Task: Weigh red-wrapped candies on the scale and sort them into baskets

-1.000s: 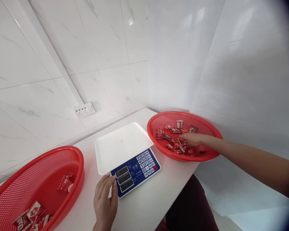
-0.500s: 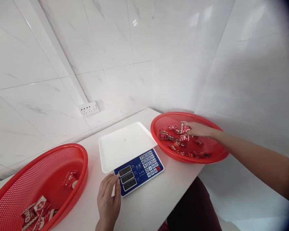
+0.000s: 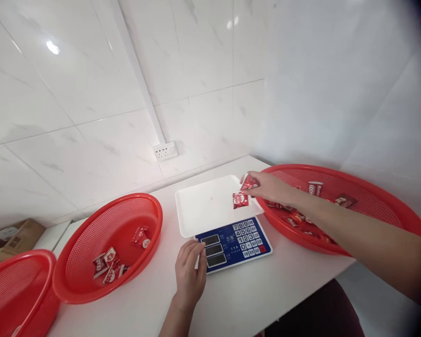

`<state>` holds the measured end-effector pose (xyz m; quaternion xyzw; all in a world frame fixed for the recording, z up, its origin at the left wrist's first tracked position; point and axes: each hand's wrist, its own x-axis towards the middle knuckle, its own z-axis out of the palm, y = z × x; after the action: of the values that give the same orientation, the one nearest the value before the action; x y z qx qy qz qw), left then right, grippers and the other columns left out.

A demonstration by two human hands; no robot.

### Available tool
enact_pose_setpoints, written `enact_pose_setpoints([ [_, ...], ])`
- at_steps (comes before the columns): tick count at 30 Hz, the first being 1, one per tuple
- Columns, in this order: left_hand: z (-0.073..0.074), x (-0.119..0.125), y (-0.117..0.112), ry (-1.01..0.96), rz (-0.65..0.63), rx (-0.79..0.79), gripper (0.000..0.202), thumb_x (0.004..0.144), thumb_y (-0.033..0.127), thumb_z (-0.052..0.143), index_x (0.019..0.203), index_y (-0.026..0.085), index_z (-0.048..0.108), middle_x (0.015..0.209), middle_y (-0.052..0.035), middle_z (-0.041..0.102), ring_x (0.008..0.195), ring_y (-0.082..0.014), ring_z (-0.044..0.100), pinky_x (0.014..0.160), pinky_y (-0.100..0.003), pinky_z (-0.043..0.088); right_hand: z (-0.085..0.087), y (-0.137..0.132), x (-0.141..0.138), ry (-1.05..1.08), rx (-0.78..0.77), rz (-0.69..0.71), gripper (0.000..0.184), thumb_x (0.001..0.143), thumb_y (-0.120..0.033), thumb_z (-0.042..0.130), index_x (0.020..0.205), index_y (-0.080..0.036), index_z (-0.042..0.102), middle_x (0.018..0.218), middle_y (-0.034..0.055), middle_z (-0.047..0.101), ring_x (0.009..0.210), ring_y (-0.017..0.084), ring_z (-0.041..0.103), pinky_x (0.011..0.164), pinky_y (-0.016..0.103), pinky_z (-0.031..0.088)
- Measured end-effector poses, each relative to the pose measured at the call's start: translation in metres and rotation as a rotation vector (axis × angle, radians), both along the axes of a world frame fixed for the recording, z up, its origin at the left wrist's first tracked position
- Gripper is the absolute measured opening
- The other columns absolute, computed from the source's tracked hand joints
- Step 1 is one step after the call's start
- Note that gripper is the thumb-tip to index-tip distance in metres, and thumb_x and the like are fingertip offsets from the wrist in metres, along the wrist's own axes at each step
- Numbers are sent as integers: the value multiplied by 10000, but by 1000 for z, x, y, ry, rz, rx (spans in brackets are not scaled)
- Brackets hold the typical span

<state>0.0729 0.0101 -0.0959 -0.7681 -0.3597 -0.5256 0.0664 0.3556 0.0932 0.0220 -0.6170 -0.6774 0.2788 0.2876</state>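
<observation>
My right hand [image 3: 269, 187] is closed on red candy packets [image 3: 247, 181] over the right edge of the scale's white pan [image 3: 206, 206]. One red packet [image 3: 240, 200] lies or drops on the pan just below that hand. My left hand [image 3: 189, 274] rests on the white table, fingers lightly curled against the left corner of the blue scale panel [image 3: 233, 242]. The right red basket [image 3: 340, 206] holds several more packets behind my right arm.
A second red basket [image 3: 108, 248] with a few packets sits left of the scale, and a third red basket [image 3: 17, 290] is at the far left. A wall socket [image 3: 164, 150] is on the tiled wall. Cardboard boxes [image 3: 10, 236] lie at the left edge.
My right hand left the right basket and moved left over the scale pan with packets. The view swung left, revealing a third basket. The left hand stayed by the scale.
</observation>
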Motion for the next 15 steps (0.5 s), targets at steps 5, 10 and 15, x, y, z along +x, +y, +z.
enact_pose_setpoints([
  [5, 0, -2, 0, -5, 31, -8, 193, 862, 76, 534, 1003, 183, 612, 860, -57, 695, 880, -172, 661, 768, -316, 566, -20, 22, -54, 45, -12, 145, 232, 753, -303, 607, 953, -223, 520, 793, 1, 626, 681, 162, 593, 624, 280, 455],
  [10, 1, -2, -1, -14, 36, -19, 194, 855, 71, 536, 996, 178, 614, 867, -60, 698, 884, -167, 660, 778, -302, 564, -28, 30, -57, 61, -159, 126, 587, 776, -389, 632, 1296, -221, 417, 1109, 89, 613, 720, 151, 617, 662, 289, 480],
  [15, -1, -2, -2, -16, 20, -28, 207, 850, 60, 538, 1002, 179, 611, 875, -60, 698, 894, -169, 657, 787, -304, 560, -34, 30, -50, 146, -143, 107, 475, 824, -291, 571, 1276, -188, 468, 1133, 102, 609, 895, 174, 621, 751, 275, 478],
])
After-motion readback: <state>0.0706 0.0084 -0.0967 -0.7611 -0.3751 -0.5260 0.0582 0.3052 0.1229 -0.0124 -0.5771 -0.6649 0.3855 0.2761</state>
